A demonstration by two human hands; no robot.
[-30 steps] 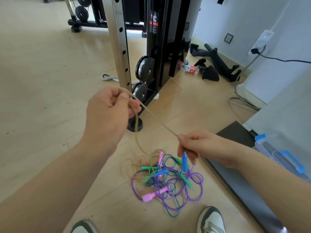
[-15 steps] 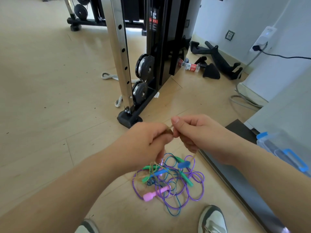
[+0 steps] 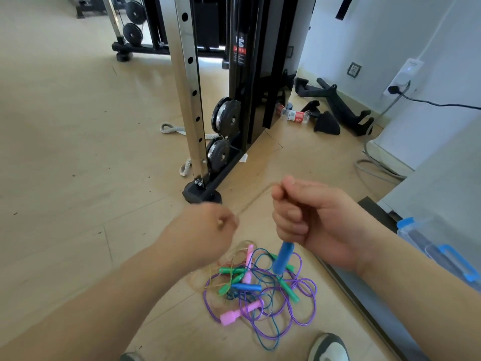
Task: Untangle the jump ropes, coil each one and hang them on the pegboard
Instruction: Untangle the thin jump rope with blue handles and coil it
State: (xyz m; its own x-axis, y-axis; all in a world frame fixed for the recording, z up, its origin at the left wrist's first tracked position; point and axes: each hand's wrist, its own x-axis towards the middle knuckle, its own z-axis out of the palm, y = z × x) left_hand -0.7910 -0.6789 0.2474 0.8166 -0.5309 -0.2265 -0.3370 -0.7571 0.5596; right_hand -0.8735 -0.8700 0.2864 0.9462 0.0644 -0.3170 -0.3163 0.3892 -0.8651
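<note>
Having met a moment ago, the left hand (image 3: 205,230), pinching the pale rope (image 3: 256,198), now pulls apart from the right hand (image 3: 309,220), fisted round a blue handle (image 3: 283,257), likely measuring another coil.

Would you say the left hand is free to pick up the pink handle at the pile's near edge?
Probably not yet: the left hand grips the pale cord stretched to the right hand, which holds a blue handle. The pink handle itself looks uncovered.
</note>
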